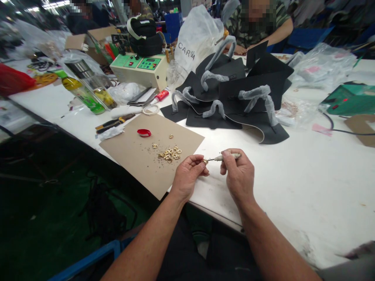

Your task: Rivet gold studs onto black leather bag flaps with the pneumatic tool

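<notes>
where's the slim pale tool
In the head view, the slim pale tool is in the right hand, right of the brown board, tip at a gold piece in the left hand.

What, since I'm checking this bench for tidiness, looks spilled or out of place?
Dark specks lie scattered around the gold metal pieces on the brown sheet, looking like loose debris. Greyish smudges mar the otherwise pale table at lower right.

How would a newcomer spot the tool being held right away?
Over the near side of the white table, find the right hand. It grips a slim tool, its pale handle and thin shaft unlike the small gold pieces heaped on the brown sheet.
</notes>
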### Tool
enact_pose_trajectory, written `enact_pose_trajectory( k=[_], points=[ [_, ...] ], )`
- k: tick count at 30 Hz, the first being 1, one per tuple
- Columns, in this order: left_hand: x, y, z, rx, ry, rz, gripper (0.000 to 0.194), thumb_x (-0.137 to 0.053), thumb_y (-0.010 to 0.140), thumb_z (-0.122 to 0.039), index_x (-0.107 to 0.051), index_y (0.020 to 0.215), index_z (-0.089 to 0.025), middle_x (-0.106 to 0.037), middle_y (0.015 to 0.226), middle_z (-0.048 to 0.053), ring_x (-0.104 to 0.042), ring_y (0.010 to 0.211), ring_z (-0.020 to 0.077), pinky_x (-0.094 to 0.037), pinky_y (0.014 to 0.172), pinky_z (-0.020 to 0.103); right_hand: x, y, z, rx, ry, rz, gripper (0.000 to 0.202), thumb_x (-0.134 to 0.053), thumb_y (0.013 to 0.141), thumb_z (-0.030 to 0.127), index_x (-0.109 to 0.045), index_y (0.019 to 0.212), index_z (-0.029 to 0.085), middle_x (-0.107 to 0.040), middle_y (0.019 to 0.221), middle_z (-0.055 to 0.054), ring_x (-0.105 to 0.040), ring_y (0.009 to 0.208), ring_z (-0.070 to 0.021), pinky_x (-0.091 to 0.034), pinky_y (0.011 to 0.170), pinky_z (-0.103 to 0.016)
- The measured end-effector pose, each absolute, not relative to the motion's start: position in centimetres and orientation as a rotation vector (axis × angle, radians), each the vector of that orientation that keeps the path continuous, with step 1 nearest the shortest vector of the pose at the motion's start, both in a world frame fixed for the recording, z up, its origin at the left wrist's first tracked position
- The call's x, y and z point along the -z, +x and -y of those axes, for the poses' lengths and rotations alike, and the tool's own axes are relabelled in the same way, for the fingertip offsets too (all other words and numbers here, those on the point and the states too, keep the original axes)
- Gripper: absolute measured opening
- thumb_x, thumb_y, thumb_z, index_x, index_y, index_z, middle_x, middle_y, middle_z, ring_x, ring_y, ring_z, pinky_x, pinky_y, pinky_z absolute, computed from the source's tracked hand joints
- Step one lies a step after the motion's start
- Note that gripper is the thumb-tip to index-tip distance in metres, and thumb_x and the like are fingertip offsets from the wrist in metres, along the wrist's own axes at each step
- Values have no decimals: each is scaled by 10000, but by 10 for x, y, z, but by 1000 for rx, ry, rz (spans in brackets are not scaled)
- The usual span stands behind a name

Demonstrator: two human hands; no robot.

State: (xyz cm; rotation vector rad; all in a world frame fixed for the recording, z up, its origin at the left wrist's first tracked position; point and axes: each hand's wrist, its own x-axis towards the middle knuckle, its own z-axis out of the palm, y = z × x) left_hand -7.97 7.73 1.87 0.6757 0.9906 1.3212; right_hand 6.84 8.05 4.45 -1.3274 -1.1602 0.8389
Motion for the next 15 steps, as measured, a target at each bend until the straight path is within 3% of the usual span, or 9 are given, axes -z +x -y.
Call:
enact_pose_trajectory(
  k=[15],
  points=[
    [-14,-77,-77,-1343,753,-1011,379,-857,761,-239,-716,1105,-164,-685,936,-1,-681,653,90,-580,659,239,-44,69,-80,-762,-1363,1239,279,-624,1000,470,-667,888,218,-604,569,47,-530,523,-149,-410,576,-288]
  ],
)
